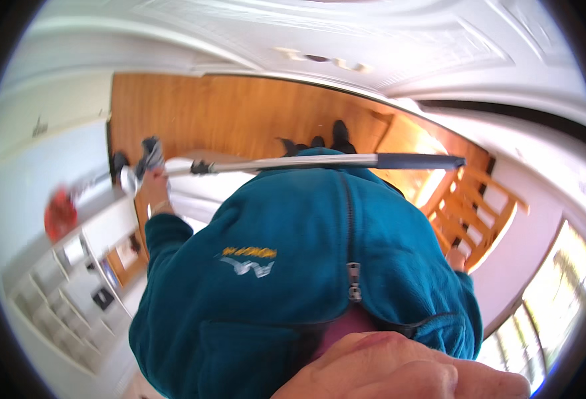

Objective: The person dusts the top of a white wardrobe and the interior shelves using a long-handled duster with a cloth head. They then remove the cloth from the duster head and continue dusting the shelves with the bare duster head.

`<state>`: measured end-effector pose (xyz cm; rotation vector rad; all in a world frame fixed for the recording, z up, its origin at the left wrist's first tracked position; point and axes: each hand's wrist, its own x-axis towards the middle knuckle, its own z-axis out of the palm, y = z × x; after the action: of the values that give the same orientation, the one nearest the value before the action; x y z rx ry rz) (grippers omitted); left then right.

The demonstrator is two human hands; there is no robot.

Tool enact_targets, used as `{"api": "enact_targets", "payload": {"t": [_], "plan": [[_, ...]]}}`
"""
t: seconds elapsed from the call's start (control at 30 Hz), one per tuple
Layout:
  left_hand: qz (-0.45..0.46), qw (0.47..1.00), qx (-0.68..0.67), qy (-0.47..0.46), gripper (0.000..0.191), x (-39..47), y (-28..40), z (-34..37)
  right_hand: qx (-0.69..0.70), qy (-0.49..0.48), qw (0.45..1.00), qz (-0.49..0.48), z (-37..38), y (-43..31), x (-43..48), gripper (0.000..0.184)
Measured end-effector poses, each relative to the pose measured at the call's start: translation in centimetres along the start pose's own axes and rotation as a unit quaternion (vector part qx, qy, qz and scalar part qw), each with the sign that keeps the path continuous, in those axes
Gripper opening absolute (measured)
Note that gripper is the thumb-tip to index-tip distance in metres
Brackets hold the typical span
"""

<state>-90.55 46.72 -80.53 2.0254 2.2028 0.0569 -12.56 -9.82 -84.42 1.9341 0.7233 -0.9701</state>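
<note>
My left hand [155, 188] is closed around the pale end of a long metal pole [293, 162], beside a white fitting [129, 180]. Across the front of my teal zip jacket [293, 224] the pole lies nearly level, with a black collar near the hand and a dark grip [417, 161] at its far right end. Bunched grey cloth [151, 152] shows just beyond my left fingers. Down at my right side, my right hand [456, 259] is at the edge of a slatted wooden chair [477, 209]; its fingers are too small and partly hidden to read.
A white panelled door [397, 40] with a handle stands ahead, above a wooden floor [213, 109]. On my left are a white shelf unit [73, 299] and a blurred red object [61, 214]. A bright window [547, 289] is at the right. Dark shoes [341, 132] show below me.
</note>
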Motion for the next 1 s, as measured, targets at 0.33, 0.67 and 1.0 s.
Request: {"api": "enact_targets", "payload": {"t": [0.33, 0.67, 1.0], "plan": [[-0.358, 0.447, -0.817, 0.068, 0.03, 8.2, -0.7, 0.6, -0.047, -0.029, 0.998, -0.031, -4.4, -1.0, 0.9, 0.022], [-0.299, 0.515, -0.8, 0.067, 0.031, 17.5, -16.6, -2.3, -0.051, -0.022, 0.998, 0.011, -7.4, -13.4, -13.3, 0.021], [-0.144, 0.8, -0.581, 0.048, 0.012, 28.1, -29.3, -5.3, -0.062, -0.023, 0.998, 0.024, -13.2, -28.3, -22.1, 0.021]]}}
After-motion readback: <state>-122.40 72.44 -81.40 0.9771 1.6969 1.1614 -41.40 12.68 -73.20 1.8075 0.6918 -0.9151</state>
